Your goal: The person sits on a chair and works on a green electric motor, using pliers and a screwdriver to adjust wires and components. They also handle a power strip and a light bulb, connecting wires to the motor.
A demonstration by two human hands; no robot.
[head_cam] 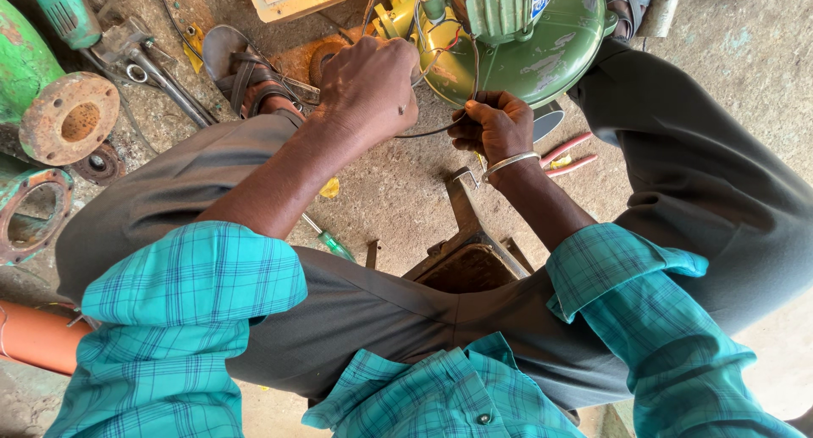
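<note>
Both hands (368, 86) gripping thin wires (432, 131), green motor housing (542, 52)

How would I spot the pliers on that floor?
Start at the big round green motor housing. Below it is the right hand with a metal bangle. Just right of that wrist lie the pliers, the only tool with pink-red handles.

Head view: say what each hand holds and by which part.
The right hand pinches a thin dark wire at its end. The left hand is closed by the green motor's wires; what it grips is hidden.
</note>
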